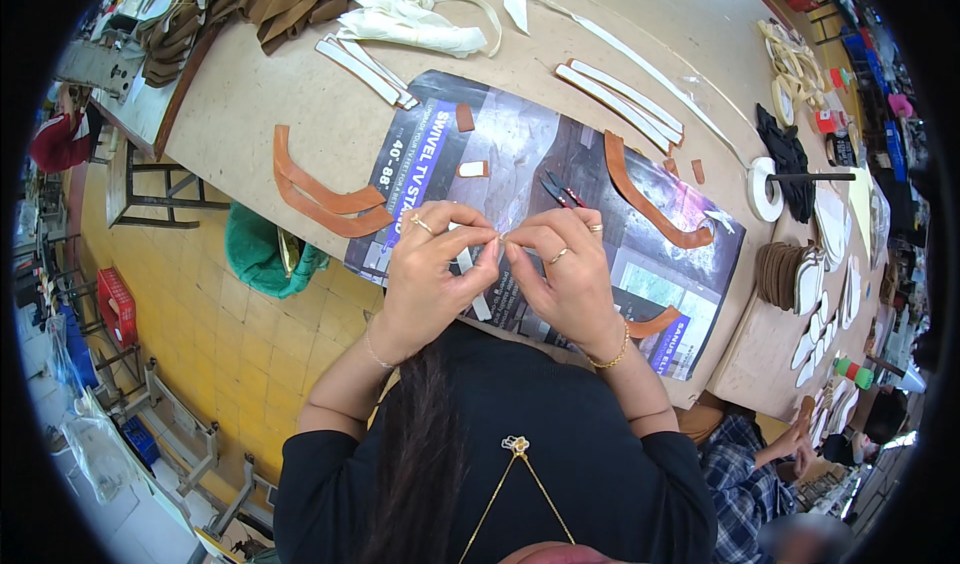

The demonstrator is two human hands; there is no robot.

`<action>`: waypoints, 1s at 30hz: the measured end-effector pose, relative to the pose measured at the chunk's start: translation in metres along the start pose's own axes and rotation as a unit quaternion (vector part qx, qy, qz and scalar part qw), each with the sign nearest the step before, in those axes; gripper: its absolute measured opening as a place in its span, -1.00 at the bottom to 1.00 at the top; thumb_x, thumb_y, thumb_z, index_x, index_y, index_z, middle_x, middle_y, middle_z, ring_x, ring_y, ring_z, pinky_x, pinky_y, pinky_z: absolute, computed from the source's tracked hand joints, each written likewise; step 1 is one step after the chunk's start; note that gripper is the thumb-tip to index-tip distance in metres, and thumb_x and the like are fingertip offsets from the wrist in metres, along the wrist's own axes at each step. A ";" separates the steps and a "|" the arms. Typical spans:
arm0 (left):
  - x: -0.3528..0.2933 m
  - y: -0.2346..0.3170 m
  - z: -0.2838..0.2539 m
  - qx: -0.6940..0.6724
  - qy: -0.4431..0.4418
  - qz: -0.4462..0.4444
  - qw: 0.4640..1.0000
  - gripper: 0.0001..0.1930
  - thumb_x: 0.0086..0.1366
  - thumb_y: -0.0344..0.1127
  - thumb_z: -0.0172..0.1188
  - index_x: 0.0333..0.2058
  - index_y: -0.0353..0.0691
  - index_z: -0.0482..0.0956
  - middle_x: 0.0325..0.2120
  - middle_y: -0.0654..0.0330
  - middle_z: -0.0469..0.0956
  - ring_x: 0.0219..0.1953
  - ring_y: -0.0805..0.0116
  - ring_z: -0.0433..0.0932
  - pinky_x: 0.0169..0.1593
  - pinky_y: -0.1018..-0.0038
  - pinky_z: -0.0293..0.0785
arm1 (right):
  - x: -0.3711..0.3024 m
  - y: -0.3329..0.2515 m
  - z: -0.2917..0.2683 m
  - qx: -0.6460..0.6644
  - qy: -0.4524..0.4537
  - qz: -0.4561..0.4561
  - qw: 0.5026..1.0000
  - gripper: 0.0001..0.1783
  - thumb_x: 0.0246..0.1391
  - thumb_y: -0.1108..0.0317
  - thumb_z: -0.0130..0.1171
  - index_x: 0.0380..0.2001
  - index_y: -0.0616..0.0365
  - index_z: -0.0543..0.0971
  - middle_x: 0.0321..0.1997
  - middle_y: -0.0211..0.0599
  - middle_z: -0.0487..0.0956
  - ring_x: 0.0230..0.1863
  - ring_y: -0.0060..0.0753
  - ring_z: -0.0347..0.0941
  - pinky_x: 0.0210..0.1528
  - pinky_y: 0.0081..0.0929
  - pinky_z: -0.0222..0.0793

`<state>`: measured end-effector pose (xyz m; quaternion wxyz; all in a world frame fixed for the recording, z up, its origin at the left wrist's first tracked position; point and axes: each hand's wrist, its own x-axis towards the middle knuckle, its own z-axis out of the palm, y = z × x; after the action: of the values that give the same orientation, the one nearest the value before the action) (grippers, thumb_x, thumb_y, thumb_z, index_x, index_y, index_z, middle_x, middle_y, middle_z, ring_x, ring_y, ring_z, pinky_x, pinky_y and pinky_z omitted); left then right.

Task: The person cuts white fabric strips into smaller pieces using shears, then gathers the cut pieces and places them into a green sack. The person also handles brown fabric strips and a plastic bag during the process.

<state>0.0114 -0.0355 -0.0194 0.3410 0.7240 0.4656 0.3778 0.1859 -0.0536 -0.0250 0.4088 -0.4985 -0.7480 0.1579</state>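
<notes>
My left hand (432, 269) and my right hand (572, 274) meet at their fingertips above a dark printed cardboard sheet (540, 129). Each pinches thumb against forefinger; whatever lies between them is too small to make out. A narrow white strip (481, 309) shows just below, partly hidden by my left hand. Past my fingers lie small snips (562, 190) with dark blades and red on the handles. On the sheet are a small brown leather piece (464, 118) and a white-faced tab (472, 170). Curved tan leather strips (330, 200) lie left, and another leather strip (645, 196) right.
White-faced straight strips (620, 104) and a bundle of cream fabric (420, 24) lie at the table's far side. A tape roll (766, 190) on a rod and stacked brown pieces (782, 276) stand right. A green-lined bag (265, 254) sits left; another person (745, 469) is at lower right.
</notes>
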 end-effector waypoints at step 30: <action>0.001 -0.011 0.012 -0.129 0.040 -0.105 0.985 -0.94 0.16 -0.48 0.26 -0.37 -0.30 0.59 -0.43 0.16 0.57 -0.37 0.26 0.53 -0.22 0.40 0.39 | -0.005 0.011 0.002 0.059 0.053 0.101 0.992 -0.91 -0.05 0.48 0.28 -0.49 0.12 0.54 -0.46 -0.37 0.53 -0.39 -0.34 0.43 -0.15 -0.40 0.19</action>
<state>0.0174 -0.0321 -0.0339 0.4502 0.6051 0.4999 0.4257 0.1921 -0.0525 -0.0351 0.4587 -0.5545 -0.6600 0.2156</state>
